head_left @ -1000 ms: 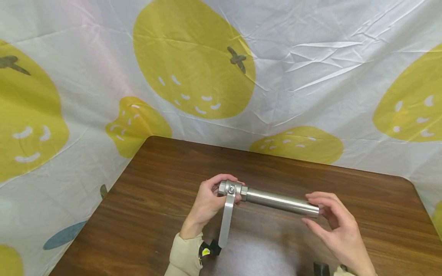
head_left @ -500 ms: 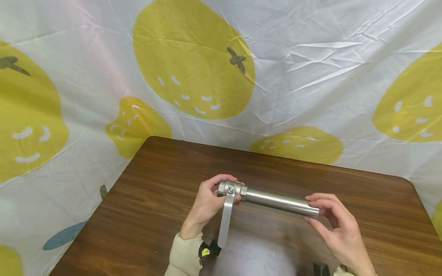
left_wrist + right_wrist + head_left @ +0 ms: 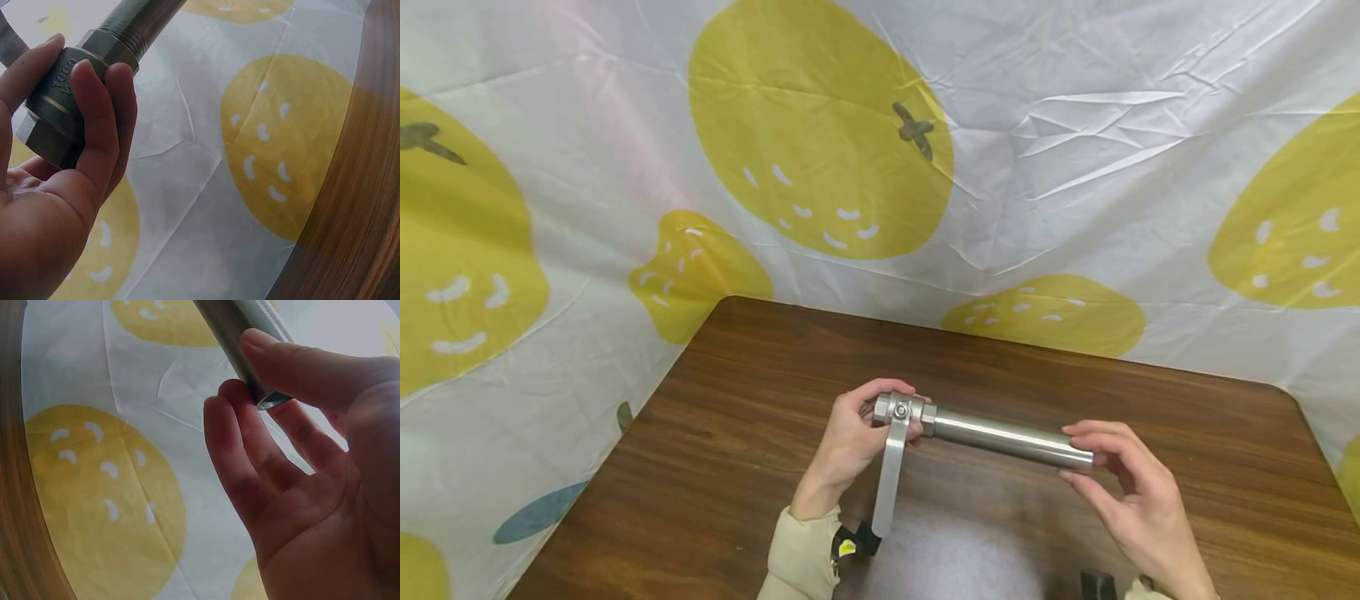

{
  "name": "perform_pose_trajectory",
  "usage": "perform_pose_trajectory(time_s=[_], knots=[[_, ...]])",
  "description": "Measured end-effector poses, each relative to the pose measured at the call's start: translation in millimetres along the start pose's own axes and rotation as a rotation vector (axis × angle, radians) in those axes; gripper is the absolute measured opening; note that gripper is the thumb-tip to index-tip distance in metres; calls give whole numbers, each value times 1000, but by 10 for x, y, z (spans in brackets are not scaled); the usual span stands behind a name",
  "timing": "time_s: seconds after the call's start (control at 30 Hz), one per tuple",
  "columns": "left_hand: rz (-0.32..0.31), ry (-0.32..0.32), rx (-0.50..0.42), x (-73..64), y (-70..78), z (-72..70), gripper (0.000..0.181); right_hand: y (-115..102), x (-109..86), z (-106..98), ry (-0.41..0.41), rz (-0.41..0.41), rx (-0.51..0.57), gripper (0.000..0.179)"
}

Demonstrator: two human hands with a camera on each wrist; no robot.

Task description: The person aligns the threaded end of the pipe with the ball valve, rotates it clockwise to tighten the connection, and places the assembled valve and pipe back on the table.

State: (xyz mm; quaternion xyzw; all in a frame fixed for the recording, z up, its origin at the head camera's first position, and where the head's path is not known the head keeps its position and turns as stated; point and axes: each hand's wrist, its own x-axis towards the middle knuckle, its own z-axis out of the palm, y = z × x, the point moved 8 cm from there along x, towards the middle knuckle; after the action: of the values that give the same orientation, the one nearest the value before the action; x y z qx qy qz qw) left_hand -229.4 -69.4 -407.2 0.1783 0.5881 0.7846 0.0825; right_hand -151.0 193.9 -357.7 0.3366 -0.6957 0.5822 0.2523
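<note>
Silver metal valve with hex ends, raised "1000" on its body in left wrist view. Long flat lever runs from the bolt on top toward the person. Smooth, shiny pipe joined to the valve's right end, some thread showing at the joint; its far end is hollow. Whole piece is held up over the brown desk, pipe slanting slightly down to the right in head view.

Left hand: fingers curled round valve body. Right hand: thumb and fingers narrow, pinching the pipe's free end.

Versus a second ago: nearly same pose. Lever tip sits slightly further left; right thumb is closer in against the pipe. Left grip looks unchanged.
</note>
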Motion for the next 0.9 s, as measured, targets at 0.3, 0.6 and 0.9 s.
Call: perform_pose_trajectory(time_s=[0.3, 0.6, 0.9], knots=[[1, 1, 2, -4, 8, -3, 50, -10, 11, 6, 3, 5, -39, 37], [2, -3, -11, -6, 13, 4, 49, 39, -29, -15, 16, 47, -53, 42], [1, -5, -5, -14, 12, -1, 51, 50, -42, -10, 17, 62, -46, 42]])
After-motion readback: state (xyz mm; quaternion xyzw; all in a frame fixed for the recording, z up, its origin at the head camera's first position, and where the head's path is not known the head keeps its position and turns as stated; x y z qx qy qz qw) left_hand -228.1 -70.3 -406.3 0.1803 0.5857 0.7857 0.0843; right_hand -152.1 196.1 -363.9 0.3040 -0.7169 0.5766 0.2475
